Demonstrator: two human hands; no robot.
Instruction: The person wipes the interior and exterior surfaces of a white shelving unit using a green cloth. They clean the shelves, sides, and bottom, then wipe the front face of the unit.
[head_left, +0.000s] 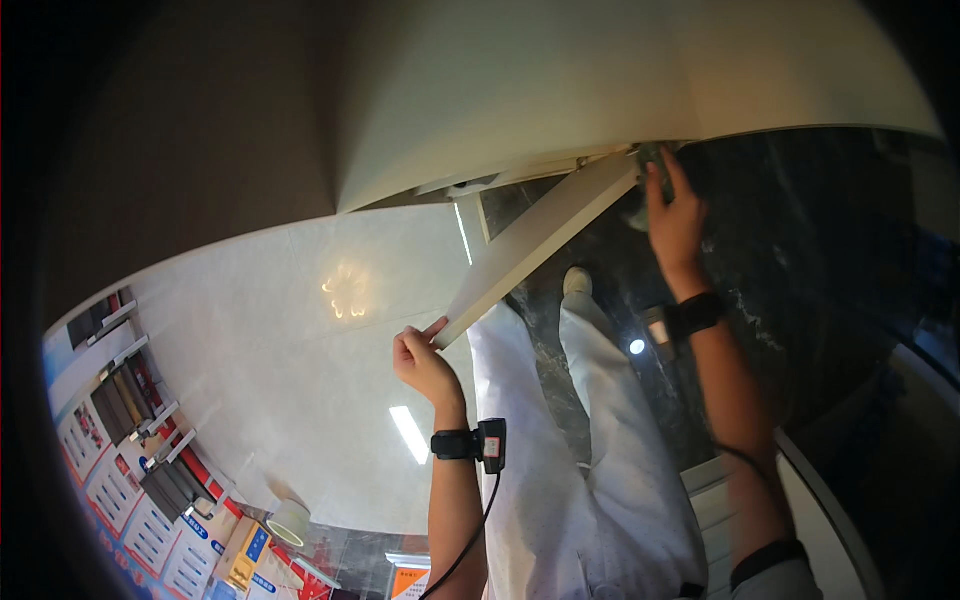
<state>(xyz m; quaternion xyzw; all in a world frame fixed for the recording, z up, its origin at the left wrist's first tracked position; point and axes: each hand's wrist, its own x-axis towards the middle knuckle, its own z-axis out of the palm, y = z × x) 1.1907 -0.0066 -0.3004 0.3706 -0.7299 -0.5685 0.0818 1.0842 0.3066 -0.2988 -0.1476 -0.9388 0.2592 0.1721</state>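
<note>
A pale hinged door panel (532, 244) stands ajar from the large light-coloured cabinet (525, 90) above. My left hand (424, 360) grips the panel's free end between thumb and fingers. Beside the panel's hinged end, my right hand (675, 214) reaches up with its fingers on a crumpled, greyish-green cloth-like thing (651, 169); its exact hold is partly hidden. Metal fittings show dimly at the cabinet edge. Each wrist wears a black strap with a small device.
Glossy light floor tiles (300, 375) lie at left, dark marbled flooring (757, 262) at right. A waste bin (289, 523) and a display with sample panels (120, 405) stand at lower left. A white slatted surface (709, 495) is by my right arm.
</note>
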